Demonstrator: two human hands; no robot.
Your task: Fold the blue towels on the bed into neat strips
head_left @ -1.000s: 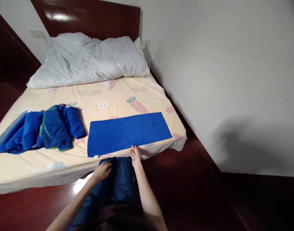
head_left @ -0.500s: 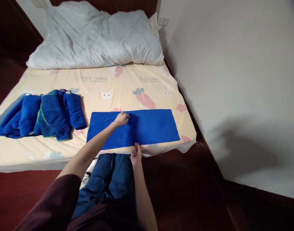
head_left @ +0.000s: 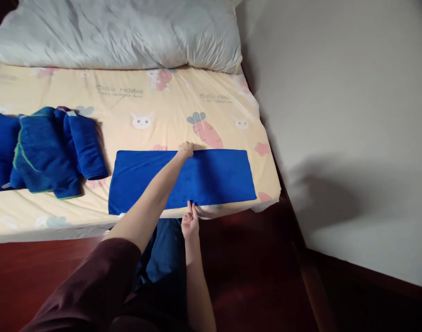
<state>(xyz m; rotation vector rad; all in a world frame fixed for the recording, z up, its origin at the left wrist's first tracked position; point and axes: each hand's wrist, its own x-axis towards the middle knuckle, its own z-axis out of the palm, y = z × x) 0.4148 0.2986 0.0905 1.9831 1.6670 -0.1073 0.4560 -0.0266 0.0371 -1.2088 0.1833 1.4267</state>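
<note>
A blue towel (head_left: 218,177), folded into a long flat strip, lies along the front edge of the bed. My left hand (head_left: 186,148) reaches across it to the far long edge, near the middle, its fingers bent down and closed at that edge; the fingertips are partly hidden. At the near long edge, almost opposite, is my right hand (head_left: 190,222), palm up. Two of its fingers stretch out and touch the towel's border, while the others curl in.
Several rolled or bundled blue cloths (head_left: 47,154), one with green edging, lie on the bed to the left. A bulky white quilt (head_left: 128,37) spans the far side of the patterned sheet (head_left: 169,110). The wall (head_left: 335,101) rises on the right.
My left hand has moved from above the towel to its far edge. My right hand stays at the near edge, its two fingers now stretched out more. The view has tilted down and shifted right.
</note>
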